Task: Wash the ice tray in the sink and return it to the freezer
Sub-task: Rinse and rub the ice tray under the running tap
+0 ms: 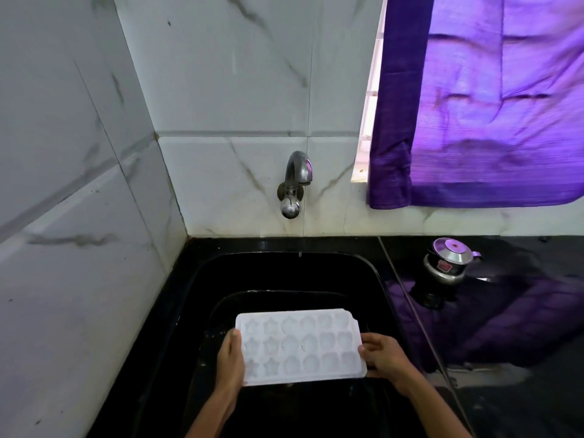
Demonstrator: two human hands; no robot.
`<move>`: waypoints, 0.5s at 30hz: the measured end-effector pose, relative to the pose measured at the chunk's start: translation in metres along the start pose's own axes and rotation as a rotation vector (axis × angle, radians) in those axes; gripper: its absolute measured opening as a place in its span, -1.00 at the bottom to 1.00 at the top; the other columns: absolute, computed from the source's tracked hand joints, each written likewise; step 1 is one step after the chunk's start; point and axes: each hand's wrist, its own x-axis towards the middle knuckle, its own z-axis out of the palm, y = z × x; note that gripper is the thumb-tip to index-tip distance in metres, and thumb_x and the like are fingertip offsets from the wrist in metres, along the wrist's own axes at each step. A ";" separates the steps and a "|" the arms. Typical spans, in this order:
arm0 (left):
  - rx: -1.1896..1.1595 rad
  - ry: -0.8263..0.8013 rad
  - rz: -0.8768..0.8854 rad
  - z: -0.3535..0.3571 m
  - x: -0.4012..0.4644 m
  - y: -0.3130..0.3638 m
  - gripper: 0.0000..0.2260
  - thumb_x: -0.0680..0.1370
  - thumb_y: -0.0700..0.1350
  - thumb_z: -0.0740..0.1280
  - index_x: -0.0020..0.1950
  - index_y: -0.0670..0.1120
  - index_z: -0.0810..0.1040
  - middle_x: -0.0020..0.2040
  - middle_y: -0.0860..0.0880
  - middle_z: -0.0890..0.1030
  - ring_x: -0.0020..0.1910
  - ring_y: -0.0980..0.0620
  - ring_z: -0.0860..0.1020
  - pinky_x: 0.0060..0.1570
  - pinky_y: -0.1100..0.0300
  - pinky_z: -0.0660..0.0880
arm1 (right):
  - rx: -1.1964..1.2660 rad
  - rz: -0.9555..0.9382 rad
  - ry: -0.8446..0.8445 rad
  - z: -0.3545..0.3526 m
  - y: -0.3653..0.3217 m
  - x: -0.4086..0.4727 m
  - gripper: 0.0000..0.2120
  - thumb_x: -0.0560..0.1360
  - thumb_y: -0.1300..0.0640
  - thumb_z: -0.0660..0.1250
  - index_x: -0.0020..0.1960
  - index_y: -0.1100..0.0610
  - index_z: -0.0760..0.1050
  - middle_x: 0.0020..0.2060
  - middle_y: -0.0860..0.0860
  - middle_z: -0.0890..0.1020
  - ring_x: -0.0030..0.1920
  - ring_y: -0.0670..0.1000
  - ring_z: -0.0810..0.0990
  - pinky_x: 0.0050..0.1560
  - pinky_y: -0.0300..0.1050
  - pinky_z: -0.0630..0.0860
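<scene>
1. White plastic ice tray (300,346), star and round moulds facing up, held level over the black sink (284,270), below and in front of the wall tap (295,181).
2. Left hand (230,361) closed in a grip on the tray's left short edge, thumb on top; right hand (384,355) closed on the right short edge. Both grips narrow, at the rim only.
3. Head view only; freezer out of sight. No clear stream visible from the spout, perhaps a thin drip near the basin's back rim.
4. Likely risks: wet plastic slipping from such edge grips and dropping into the basin; tray held short of the spout, so missing the water; a strong flow hitting shallow moulds and splashing onto the black worktop (505,311) near the small steel pot (448,260).
5. Twisting under uneven pull might crack thin plastic.
</scene>
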 end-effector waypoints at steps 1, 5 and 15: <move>0.025 -0.009 0.000 -0.001 -0.003 -0.004 -0.77 0.68 -0.10 0.02 -0.03 -0.06 0.45 -0.14 0.03 0.53 -0.18 0.16 0.48 -0.23 0.26 0.39 | -0.012 0.013 0.034 0.005 0.008 0.001 -0.82 0.54 0.36 0.23 0.10 0.24 0.51 -0.18 0.09 0.60 -0.20 0.00 0.60 -0.31 -0.14 0.60; 0.147 -0.045 -0.053 -0.007 -0.002 -0.025 -0.76 0.68 -0.09 -0.02 0.14 -0.11 0.41 0.03 -0.07 0.52 0.00 -0.01 0.49 0.03 0.14 0.34 | -0.054 0.007 0.120 0.019 0.036 0.004 -0.78 0.50 0.41 0.24 0.13 0.34 0.52 -0.24 0.06 0.59 -0.21 0.03 0.58 -0.24 -0.14 0.55; 0.033 -0.101 -0.174 -0.017 0.021 -0.050 -0.58 0.49 0.16 0.05 -0.03 -0.05 0.59 -0.02 -0.05 0.66 0.05 -0.19 0.61 0.04 -0.08 0.57 | -0.047 -0.167 0.248 0.029 0.041 -0.025 -0.75 0.43 0.46 0.24 -0.18 0.12 0.43 -0.21 0.06 0.61 -0.16 0.10 0.59 -0.16 0.02 0.55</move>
